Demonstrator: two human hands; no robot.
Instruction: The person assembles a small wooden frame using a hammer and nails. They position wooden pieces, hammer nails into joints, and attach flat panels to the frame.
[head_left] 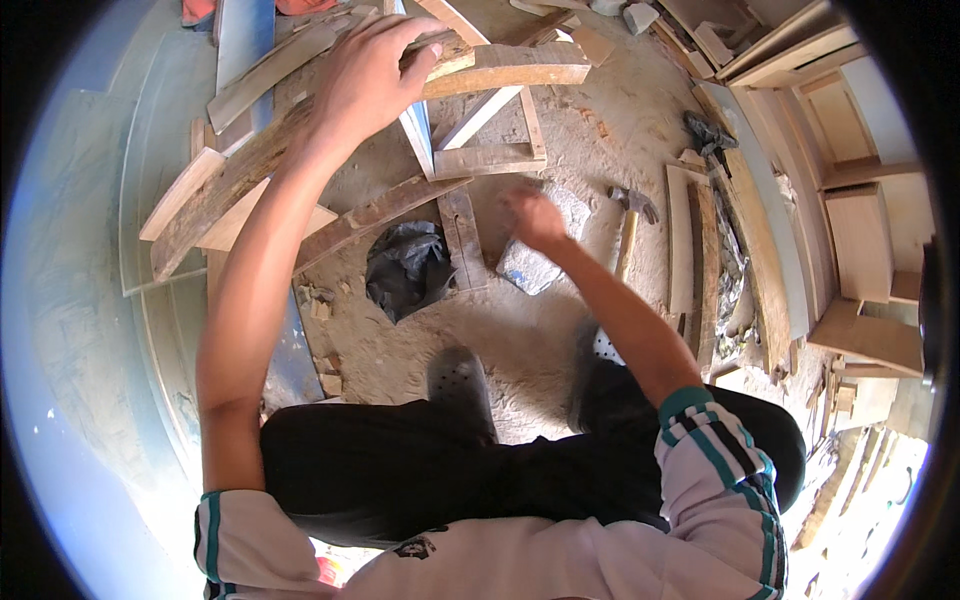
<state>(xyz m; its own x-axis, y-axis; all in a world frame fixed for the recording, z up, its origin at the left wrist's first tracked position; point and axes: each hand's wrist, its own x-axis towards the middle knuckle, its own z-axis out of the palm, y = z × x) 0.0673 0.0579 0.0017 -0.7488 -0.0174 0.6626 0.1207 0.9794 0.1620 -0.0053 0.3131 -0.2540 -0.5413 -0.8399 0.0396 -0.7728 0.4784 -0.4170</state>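
Observation:
My left hand point(372, 78) reaches to the far side, its fingers and thumb closed round a short, rough wooden block point(455, 54). That block lies against a longer wooden board point(530, 72). Below the board stands an angled wooden frame point(490, 160) with a pale blue-white strip. My right hand point(537, 218) is smeared by motion over a pale grey slab point(545, 262); whether it touches the slab or holds anything is unclear. A hammer point(627, 240) with a wooden handle lies on the ground just right of the slab.
A black plastic bag point(408, 275) sits beside a short plank point(461, 235) on the dirt floor. Long planks point(215, 200) are piled on the left, near a bluish sheet point(80, 400). Boards point(755, 250) and wooden box-like frames point(858, 240) line the right. My feet are just below the bag and slab.

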